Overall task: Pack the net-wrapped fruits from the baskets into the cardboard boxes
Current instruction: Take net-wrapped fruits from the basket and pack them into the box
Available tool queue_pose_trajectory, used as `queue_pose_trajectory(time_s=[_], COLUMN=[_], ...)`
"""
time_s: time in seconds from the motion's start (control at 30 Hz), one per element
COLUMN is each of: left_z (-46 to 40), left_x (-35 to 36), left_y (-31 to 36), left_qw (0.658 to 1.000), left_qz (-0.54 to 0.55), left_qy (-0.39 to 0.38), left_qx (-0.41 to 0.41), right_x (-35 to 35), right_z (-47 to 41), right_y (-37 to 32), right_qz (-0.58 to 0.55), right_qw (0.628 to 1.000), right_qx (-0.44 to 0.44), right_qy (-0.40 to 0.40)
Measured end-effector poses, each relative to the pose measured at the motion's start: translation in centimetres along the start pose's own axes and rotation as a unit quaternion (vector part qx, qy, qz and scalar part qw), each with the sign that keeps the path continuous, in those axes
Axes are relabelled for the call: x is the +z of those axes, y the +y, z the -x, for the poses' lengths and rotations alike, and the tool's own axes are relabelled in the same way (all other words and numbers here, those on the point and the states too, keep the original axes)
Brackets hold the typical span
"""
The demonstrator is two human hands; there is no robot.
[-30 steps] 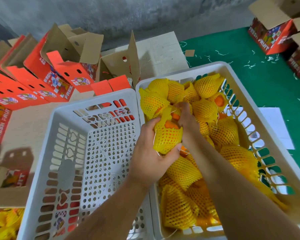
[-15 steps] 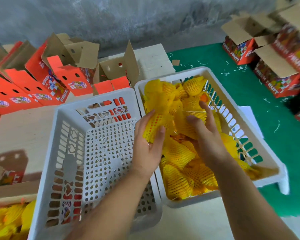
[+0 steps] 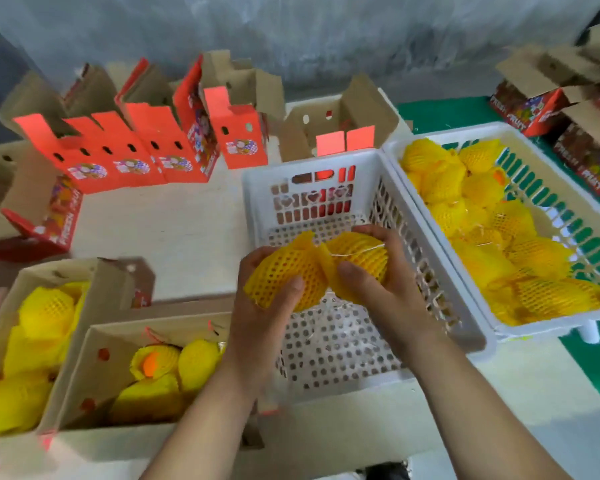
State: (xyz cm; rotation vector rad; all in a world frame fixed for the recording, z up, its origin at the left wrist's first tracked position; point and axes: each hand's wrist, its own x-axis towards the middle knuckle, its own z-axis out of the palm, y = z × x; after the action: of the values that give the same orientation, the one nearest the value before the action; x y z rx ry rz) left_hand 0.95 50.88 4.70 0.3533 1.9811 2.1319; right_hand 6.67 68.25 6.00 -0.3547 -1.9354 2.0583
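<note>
Two bare hands are raised side by side above a white perforated plastic basket [image 3: 329, 188], each holding one round fruit wrapped in yellow foam netting. The left hand [image 3: 257, 306] curls its fingers and thumb around the left net-wrapped fruit [image 3: 284, 275]; the thumb lies across the front of the net. The right hand [image 3: 381, 282] cups the right net-wrapped fruit [image 3: 357, 252], fingers wrapped over its far side and thumb pressed on its near side. The two fruits touch each other at the gathered ends of their nets.

The basket beneath the hands shows only its holed floor and some thin white strands. Just beside it on the right, touching along the rim, sits a second white plastic basket with slotted sides [image 3: 548, 188], heaped with more yellow net-wrapped fruits [image 3: 492, 237].

To the lower left, near the left forearm, stands an open brown cardboard box [image 3: 84, 368] with several net-wrapped fruits inside, one showing orange skin at its open end. A second open cardboard box [image 3: 0, 320], further left, is also filled with yellow-netted fruits.

Further back on the pale table [image 3: 174, 230], a row of red printed fruit cartons [image 3: 125, 154] stands with flaps up. More red cartons [image 3: 568, 116] sit at the far right on a green mat [image 3: 440, 112].
</note>
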Motion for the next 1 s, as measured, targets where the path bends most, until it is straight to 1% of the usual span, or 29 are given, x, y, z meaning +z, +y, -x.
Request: queue_pose_trajectory(time_s=[0.07, 0.17, 0.23, 0.3, 0.33, 0.37, 0.43, 0.47, 0.5, 0.57, 0.63, 0.67, 0.7, 0.73, 0.77, 0.8, 0.83, 0.87, 0.9, 0.93, 0.97, 1.0], left_z=[0.9, 1.9, 2.4, 2.6, 2.5, 2.5, 2.2, 1.9, 1.6, 0.9, 0.4, 0.3, 0.4, 0.5, 0.6, 0.5, 0.4, 0.2, 0.1, 0.0, -0.2, -0.4], left_x=[-5.8, -13.9, -18.6, -22.9, -23.7, -24.8, -25.8, -25.8, -25.6, -24.7, -23.4, -22.7, -22.2, -21.8, -21.6, -21.4, -21.4, -21.4, -21.5, -21.6, -21.4, -20.9], left_y=[0.7, 1.0, 0.8, -0.1, -0.7, -1.4, -3.1, -4.1, -5.1, -7.0, -8.8, -9.5, -10.2, -10.7, -11.0, -10.9, -10.5, -10.0, -9.5, -8.7, -7.8, -6.9], left_qw=[1.0, 0.999, 0.995, 0.985, 0.981, 0.974, 0.946, 0.923, 0.895, 0.833, 0.751, 0.707, 0.657, 0.612, 0.575, 0.558, 0.556, 0.568, 0.58, 0.603, 0.632, 0.673], left_qz=[-0.012, -0.039, -0.094, -0.166, -0.185, -0.202, -0.252, -0.289, -0.333, -0.413, -0.514, -0.569, -0.624, -0.665, -0.694, -0.705, -0.706, -0.696, -0.686, -0.669, -0.647, -0.616], left_qy=[-0.009, 0.004, 0.022, 0.013, -0.015, -0.058, -0.167, -0.216, -0.259, -0.336, -0.389, -0.396, -0.404, -0.412, -0.421, -0.427, -0.427, -0.426, -0.425, -0.421, -0.413, -0.397], left_qx=[0.006, -0.018, -0.039, -0.05, -0.063, -0.084, -0.121, -0.134, -0.143, -0.153, -0.146, -0.141, -0.124, -0.116, -0.105, -0.097, -0.096, -0.105, -0.111, -0.108, -0.105, -0.101], right_x=[5.1, 12.1, 15.7, 18.6, 18.9, 19.5, 20.1, 20.0, 19.7, 19.9, 20.9, 21.6, 22.2, 22.6, 22.7, 22.5, 22.4, 22.3, 22.2, 22.2, 22.1, 21.7], right_z=[0.7, 1.6, 2.4, 3.3, 3.5, 3.7, 3.8, 3.7, 3.6, 3.5, 3.3, 3.1, 3.0, 2.9, 2.8, 2.7, 2.7, 2.6, 2.6, 2.5, 2.5, 2.5], right_y=[0.8, 2.0, 2.9, 4.1, 4.6, 4.9, 5.7, 6.1, 6.4, 7.0, 8.3, 9.2, 10.1, 10.8, 11.4, 11.7, 11.8, 11.8, 11.4, 10.8, 9.9, 8.9], right_qz=[-0.019, 0.024, 0.06, 0.105, 0.126, 0.148, 0.222, 0.276, 0.337, 0.431, 0.492, 0.532, 0.581, 0.637, 0.691, 0.728, 0.741, 0.738, 0.727, 0.716, 0.71, 0.707], right_qw=[1.0, 0.999, 0.997, 0.993, 0.99, 0.985, 0.965, 0.945, 0.918, 0.851, 0.777, 0.733, 0.686, 0.634, 0.58, 0.537, 0.513, 0.506, 0.51, 0.527, 0.551, 0.584], right_qx=[0.016, 0.038, 0.04, 0.045, 0.056, 0.072, 0.098, 0.11, 0.12, 0.141, 0.146, 0.14, 0.134, 0.137, 0.144, 0.161, 0.185, 0.198, 0.198, 0.193, 0.175, 0.142], right_qy=[-0.009, 0.001, 0.004, -0.014, -0.028, -0.049, -0.102, -0.135, -0.173, -0.264, -0.365, -0.4, -0.417, -0.417, -0.405, -0.395, -0.393, -0.401, -0.413, -0.415, -0.401, -0.372])
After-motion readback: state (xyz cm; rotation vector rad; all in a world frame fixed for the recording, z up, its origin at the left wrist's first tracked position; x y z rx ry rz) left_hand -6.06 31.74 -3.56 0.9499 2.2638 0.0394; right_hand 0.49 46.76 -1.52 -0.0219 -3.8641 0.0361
